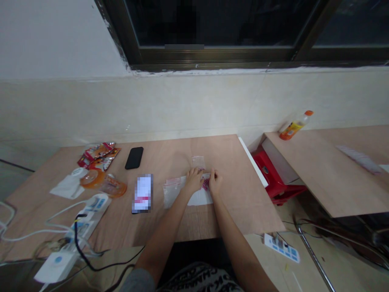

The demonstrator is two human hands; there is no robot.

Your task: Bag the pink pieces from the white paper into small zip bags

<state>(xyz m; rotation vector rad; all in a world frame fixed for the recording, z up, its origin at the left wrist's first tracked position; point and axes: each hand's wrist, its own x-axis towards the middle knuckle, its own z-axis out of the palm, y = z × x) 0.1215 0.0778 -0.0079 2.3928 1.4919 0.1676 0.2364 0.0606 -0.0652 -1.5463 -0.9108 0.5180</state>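
On the table, a white sheet (199,200) lies under both of my hands. A small cluster of dark pink, bead-like pieces (206,185) sits between them. My left hand (193,180) rests palm down at the left of the cluster, its fingers stretched and slightly apart, thumb tip near the pieces. At the right edge of the cluster, my right hand (215,183) is closed with curled fingers; whatever it pinches is hidden. A clear zip bag (198,161) lies just beyond my left fingertips. Another clear zip bag (171,192) lies left of the sheet.
To the left are a lit phone (142,194), a black phone (134,158), an orange-lidded bottle (105,183), snack packets (99,156) and a power strip (88,219) with cables. A red stool (269,174) stands between this table and another table bearing a drink bottle (294,127).
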